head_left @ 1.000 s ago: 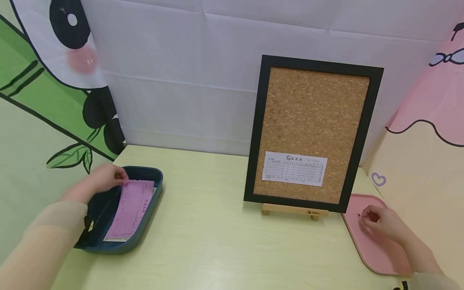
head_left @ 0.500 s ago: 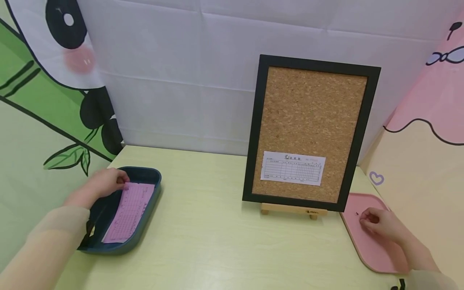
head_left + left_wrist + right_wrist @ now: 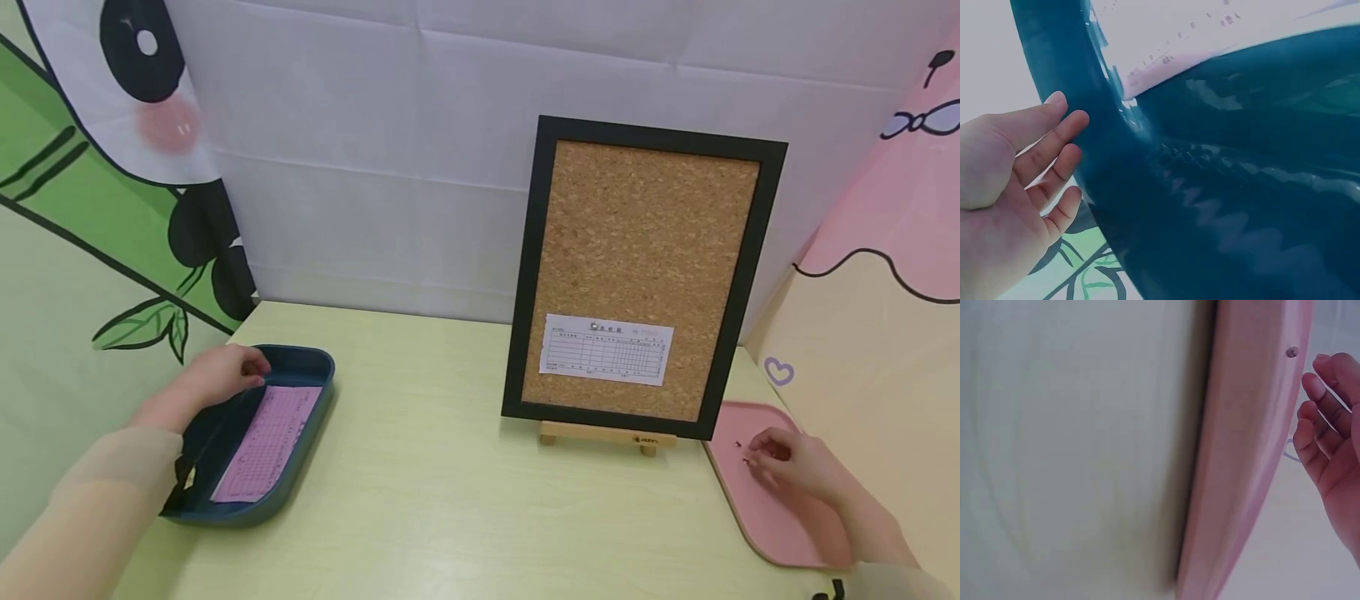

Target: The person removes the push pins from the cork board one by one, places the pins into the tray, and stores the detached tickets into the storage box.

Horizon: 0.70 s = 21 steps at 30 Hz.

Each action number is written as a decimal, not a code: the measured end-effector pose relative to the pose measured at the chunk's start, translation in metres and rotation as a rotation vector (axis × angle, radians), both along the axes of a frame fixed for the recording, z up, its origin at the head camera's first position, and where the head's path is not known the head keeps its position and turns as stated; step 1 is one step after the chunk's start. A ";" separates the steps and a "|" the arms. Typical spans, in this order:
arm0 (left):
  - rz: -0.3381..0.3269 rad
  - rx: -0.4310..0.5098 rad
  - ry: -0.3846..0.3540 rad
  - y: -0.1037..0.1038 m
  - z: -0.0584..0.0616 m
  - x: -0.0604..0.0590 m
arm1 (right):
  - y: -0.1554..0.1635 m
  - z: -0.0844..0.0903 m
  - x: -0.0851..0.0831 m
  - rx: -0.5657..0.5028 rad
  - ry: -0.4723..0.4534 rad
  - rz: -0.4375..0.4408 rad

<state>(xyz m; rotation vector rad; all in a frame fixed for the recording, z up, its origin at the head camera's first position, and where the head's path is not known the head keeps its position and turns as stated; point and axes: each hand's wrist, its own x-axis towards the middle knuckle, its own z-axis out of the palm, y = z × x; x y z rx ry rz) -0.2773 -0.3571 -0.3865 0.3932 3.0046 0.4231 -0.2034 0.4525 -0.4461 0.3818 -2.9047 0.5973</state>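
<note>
My left hand (image 3: pixel 217 375) rests at the far rim of a dark blue tray (image 3: pixel 324 371) at the table's left. Its fingers are straight and relaxed beside the tray wall (image 3: pixel 1210 219) and hold nothing, as the left hand (image 3: pixel 1016 169) shows in the wrist view. A pink printed sheet (image 3: pixel 270 440) lies flat inside the tray. My right hand (image 3: pixel 795 467) hovers over a pink tray (image 3: pixel 772 521) at the right, fingers loosely curled. A small pin (image 3: pixel 1292 352) lies on the tray just beyond its fingertips (image 3: pixel 1310 384).
A black-framed cork board (image 3: pixel 645 233) stands on a wooden easel (image 3: pixel 600 435) at the middle right, with a white form (image 3: pixel 606 350) pinned low on it. Printed fabric screens close in the pale green table (image 3: pixel 450 475) at the back and both sides.
The pink sheet, lifted at its far end a second ago, now lies flat in the blue tray and my left hand has let it go. The right hand barely shifted.
</note>
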 end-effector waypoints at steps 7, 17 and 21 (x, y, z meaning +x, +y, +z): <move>-0.012 0.042 0.051 0.009 0.008 0.003 | -0.002 0.013 0.000 0.012 0.060 0.026; -0.002 0.053 0.134 0.023 0.027 0.010 | -0.007 0.033 -0.001 -0.003 0.115 0.053; 0.033 0.051 0.150 0.032 0.036 0.016 | -0.012 0.044 0.001 -0.001 0.137 0.019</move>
